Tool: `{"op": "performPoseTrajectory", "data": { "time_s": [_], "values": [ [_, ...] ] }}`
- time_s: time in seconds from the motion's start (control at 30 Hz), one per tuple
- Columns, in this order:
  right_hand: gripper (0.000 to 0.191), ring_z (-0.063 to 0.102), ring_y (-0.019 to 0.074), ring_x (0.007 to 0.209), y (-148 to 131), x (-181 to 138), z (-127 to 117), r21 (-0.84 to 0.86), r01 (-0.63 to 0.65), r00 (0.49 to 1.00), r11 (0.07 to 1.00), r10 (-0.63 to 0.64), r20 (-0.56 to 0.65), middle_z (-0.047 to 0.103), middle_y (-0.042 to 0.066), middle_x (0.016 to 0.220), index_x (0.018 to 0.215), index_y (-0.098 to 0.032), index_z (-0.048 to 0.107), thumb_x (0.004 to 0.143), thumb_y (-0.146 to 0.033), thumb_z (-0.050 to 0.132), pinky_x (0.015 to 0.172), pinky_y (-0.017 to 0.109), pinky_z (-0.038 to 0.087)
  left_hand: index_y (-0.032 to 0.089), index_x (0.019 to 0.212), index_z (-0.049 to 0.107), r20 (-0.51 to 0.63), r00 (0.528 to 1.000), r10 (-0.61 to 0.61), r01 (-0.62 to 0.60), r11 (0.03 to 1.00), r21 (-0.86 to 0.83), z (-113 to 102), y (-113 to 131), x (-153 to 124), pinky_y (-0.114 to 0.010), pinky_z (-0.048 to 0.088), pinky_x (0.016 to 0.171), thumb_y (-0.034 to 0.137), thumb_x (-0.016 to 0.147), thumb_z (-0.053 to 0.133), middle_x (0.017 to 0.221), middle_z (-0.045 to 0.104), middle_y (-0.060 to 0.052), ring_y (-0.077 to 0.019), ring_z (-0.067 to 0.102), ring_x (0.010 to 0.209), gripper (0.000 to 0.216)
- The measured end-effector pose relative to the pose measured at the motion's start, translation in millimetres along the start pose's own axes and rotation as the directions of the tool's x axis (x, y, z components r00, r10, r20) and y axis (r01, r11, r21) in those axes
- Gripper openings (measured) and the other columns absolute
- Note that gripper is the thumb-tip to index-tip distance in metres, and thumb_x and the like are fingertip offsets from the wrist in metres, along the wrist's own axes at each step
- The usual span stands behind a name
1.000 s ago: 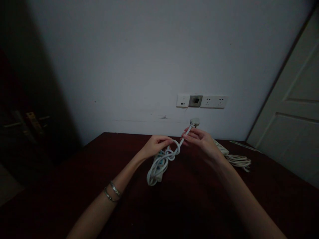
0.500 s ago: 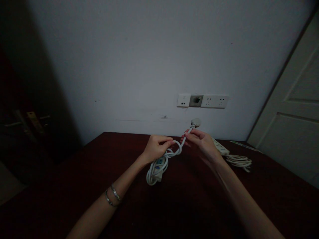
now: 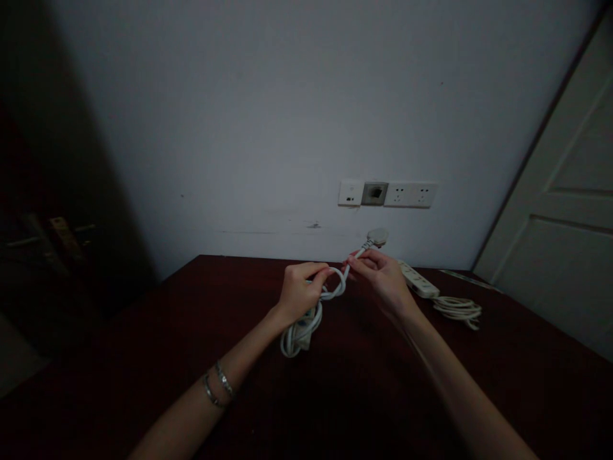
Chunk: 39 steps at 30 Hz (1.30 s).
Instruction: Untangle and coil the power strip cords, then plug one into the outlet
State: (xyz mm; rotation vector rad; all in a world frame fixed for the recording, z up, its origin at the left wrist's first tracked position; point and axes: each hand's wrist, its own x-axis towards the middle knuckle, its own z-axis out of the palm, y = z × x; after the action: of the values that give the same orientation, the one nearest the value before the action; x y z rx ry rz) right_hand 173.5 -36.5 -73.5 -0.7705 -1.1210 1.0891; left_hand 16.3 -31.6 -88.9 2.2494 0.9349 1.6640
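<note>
A white power cord (image 3: pixel 339 289) runs in a loop between my two hands. My left hand (image 3: pixel 304 287) pinches the left side of that loop. Nearer the plug, the fingers of my right hand (image 3: pixel 378 273) close on the cord, and the white plug (image 3: pixel 377 237) sticks up beyond them. Below my left hand, more coils of the cord wrap round a pale power strip (image 3: pixel 302 333), which is partly hidden by the hand and the coils.
A second white power strip (image 3: pixel 417 281) lies on the dark red table (image 3: pixel 230 300) at the right, its coiled cord (image 3: pixel 458 308) beside it. Wall sockets (image 3: pixel 409 195) sit above the table's back edge. A pale door (image 3: pixel 569 255) stands at the right.
My right hand has slid slightly left and down, closer to my left hand. The loop between them looks a little smaller, and more of the second power strip shows.
</note>
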Motion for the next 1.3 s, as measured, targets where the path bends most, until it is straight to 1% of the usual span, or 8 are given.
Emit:
{"op": "performPoseTrajectory", "data": {
  "time_s": [0.37, 0.5, 0.67, 0.83, 1.0, 1.1, 1.2, 1.3],
  "values": [
    [0.029, 0.057, 0.0124, 0.059, 2.9, -6.6, 9.7, -0.096, 0.026, 0.995, 0.995, -0.017, 0.094, 0.062, 0.0, 0.061, 0.065, -0.015, 0.061, 0.051, -0.033, 0.079, 0.059, 0.024, 0.045, 0.014, 0.075, 0.07, -0.122, 0.992, -0.003, 0.005, 1.0, 0.013, 0.1, -3.5, 2.7, -0.023, 0.048, 0.06, 0.021, 0.079, 0.057, 0.071, 0.069, -0.005, -0.0125, 0.061, 0.06, 0.015],
    [0.026, 0.059, 0.0143, 0.067, 0.6, -6.8, 6.1, -0.067, -0.054, 0.981, 0.996, 0.065, 0.183, 0.064, 0.002, 0.067, 0.069, -0.015, 0.063, 0.056, -0.033, 0.076, 0.065, 0.025, 0.043, 0.013, 0.075, 0.069, -0.114, 0.992, -0.053, 0.052, 0.999, -0.013, 0.0, 0.1, 2.4, -0.023, 0.047, 0.061, 0.023, 0.079, 0.056, 0.073, 0.069, -0.005, -0.0127, 0.061, 0.061, 0.017],
    [0.023, 0.058, 0.0136, 0.065, -1.3, -5.3, 2.9, 0.049, -0.218, 0.951, 0.975, 0.201, 0.236, 0.064, 0.002, 0.069, 0.069, -0.016, 0.062, 0.058, -0.03, 0.075, 0.066, 0.026, 0.044, 0.013, 0.077, 0.069, 0.042, 0.963, -0.265, 0.268, 0.943, -0.197, 2.6, -0.6, 6.1, -0.021, 0.045, 0.051, 0.034, 0.078, 0.058, 0.069, 0.067, -0.004, -0.0112, 0.058, 0.053, 0.023],
    [0.021, 0.06, 0.0135, 0.065, 1.5, -0.5, 0.0, 0.074, -0.308, 0.947, 0.948, 0.298, 0.122, 0.064, 0.002, 0.067, 0.075, -0.016, 0.064, 0.059, -0.025, 0.073, 0.07, 0.028, 0.046, 0.011, 0.078, 0.067, 0.28, 0.856, -0.435, 0.515, 0.768, -0.38, 3.9, -9.9, 10.6, -0.021, 0.044, 0.05, 0.038, 0.073, 0.062, 0.062, 0.064, -0.003, -0.0105, 0.056, 0.05, 0.028],
    [0.022, 0.06, 0.0127, 0.065, 1.1, 3.0, -5.6, 0.083, -0.274, 0.96, 0.958, 0.269, 0.075, 0.065, 0.002, 0.069, 0.08, -0.016, 0.065, 0.061, -0.022, 0.072, 0.07, 0.028, 0.046, 0.01, 0.074, 0.065, 0.434, 0.797, -0.42, 0.595, 0.673, -0.439, 1.0, -25.7, 9.3, -0.021, 0.043, 0.052, 0.044, 0.076, 0.058, 0.064, 0.064, -0.005, -0.01, 0.056, 0.053, 0.036],
    [0.024, 0.06, 0.0124, 0.065, 0.2, 4.7, -9.8, 0.073, -0.245, 0.969, 0.967, 0.242, 0.053, 0.066, 0.002, 0.07, 0.084, -0.017, 0.065, 0.061, -0.022, 0.071, 0.07, 0.028, 0.046, 0.01, 0.082, 0.066, 0.5, 0.763, -0.409, 0.631, 0.641, -0.438, -1.1, -33.1, 8.0, -0.022, 0.045, 0.055, 0.045, 0.075, 0.059, 0.072, 0.065, -0.007, -0.0109, 0.058, 0.059, 0.036],
    [0.031, 0.061, 0.0141, 0.065, -0.7, 6.4, -12.0, 0.036, -0.231, 0.972, 0.972, 0.229, 0.057, 0.066, 0.002, 0.069, 0.091, -0.016, 0.065, 0.062, -0.024, 0.071, 0.068, 0.029, 0.046, 0.01, 0.085, 0.065, 0.513, 0.775, -0.37, 0.608, 0.661, -0.44, -1.8, -34.1, 7.5, -0.023, 0.047, 0.057, 0.043, 0.072, 0.063, 0.075, 0.065, -0.007, -0.0115, 0.058, 0.061, 0.035],
    [0.035, 0.061, 0.0159, 0.063, -2.5, 7.2, -10.8, -0.072, -0.145, 0.989, 0.987, 0.148, 0.032, 0.066, 0.001, 0.065, 0.095, -0.017, 0.065, 0.061, -0.025, 0.071, 0.069, 0.032, 0.046, 0.01, 0.082, 0.065, 0.408, 0.84, -0.357, 0.526, 0.72, -0.453, -0.2, -30.7, 7.0, -0.022, 0.046, 0.056, 0.041, 0.074, 0.062, 0.074, 0.065, -0.006, -0.0114, 0.058, 0.061, 0.032]
  ]
}}
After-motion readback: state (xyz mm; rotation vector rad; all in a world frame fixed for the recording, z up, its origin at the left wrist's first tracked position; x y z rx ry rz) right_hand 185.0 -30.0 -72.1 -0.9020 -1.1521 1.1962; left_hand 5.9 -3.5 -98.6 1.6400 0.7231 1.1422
